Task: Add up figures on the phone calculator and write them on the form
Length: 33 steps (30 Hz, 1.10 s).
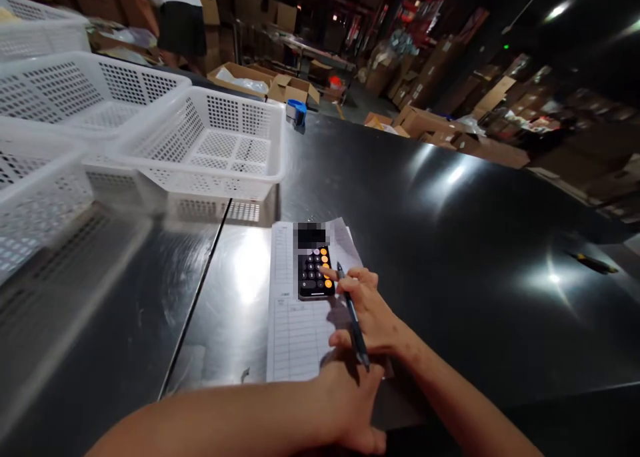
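Observation:
A phone (315, 270) showing a calculator screen lies on a printed paper form (295, 323) on the shiny metal table (450, 243). My right hand (367, 313) holds a dark pen (353, 317) while one fingertip touches the phone's orange keys. My left hand (353, 403) lies flat on the lower right corner of the paper, fingers spread.
Several white perforated plastic baskets (210, 143) stand at the left of the table. A blue tape dispenser (296, 112) sits at the far edge. A dark pen-like tool (593, 263) lies at the right. Cardboard boxes (280, 87) and a standing person (173, 17) are beyond.

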Available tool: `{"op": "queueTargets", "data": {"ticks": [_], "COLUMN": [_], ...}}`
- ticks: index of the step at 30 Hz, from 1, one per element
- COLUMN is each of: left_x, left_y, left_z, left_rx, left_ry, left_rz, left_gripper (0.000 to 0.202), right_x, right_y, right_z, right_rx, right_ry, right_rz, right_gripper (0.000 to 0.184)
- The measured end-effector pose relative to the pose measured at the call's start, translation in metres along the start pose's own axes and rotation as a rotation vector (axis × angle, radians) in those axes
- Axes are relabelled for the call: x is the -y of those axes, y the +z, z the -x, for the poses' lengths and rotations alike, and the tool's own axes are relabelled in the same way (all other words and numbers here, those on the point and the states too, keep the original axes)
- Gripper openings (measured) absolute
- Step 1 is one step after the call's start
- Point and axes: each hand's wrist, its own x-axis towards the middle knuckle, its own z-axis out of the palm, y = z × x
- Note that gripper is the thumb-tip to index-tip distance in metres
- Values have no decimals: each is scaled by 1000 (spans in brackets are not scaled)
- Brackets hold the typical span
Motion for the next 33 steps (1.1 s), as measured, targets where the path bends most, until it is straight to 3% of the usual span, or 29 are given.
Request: {"op": "queueTargets", "data": {"ticks": [2, 6, 10, 12, 15, 18, 21, 23, 25, 29, 33], "left_x": [-1, -1, -1, -1, -1, 1, 3, 5, 7, 10, 14], "left_y": [-2, 1, -4, -5, -2, 2, 4, 4, 4, 11, 29], "left_z": [1, 1, -1, -2, -3, -2, -2, -1, 1, 5, 3], "left_rx": [59, -44, 60, 34, -40, -41, -49, -73, -105, -156, -299], "left_ry": [-31, -32, -13, 17, 55, 53, 121, 153, 156, 138, 133], "left_rz": [10, 14, -54, -112, -127, -135, -183, -207, -204, -145, -142], "left_gripper": [81, 78, 79, 77, 78, 86, 91, 94, 97, 101, 105], "right_x": [4, 7, 1, -2, -4, -3, -1, -2, -5, -17, -29], "right_y": [1, 6, 14, 16, 16, 14, 11, 6, -2, -14, -6], "right_z": [-4, -9, 1, 6, 8, 5, 6, 9, 13, 17, 20], "right_rx": [63, 140, -160, -299, -266, -210, -440, -619, -715, -599, -444], "right_ry": [2, 32, -18, -33, -25, -16, -3, 137, 337, 609, 759], "right_rz": [-43, -107, -108, -85, -84, -108, -175, -330, -558, -878, -980], "right_gripper": [69, 69, 51, 49, 49, 51, 30, 23, 23, 30, 41]}}
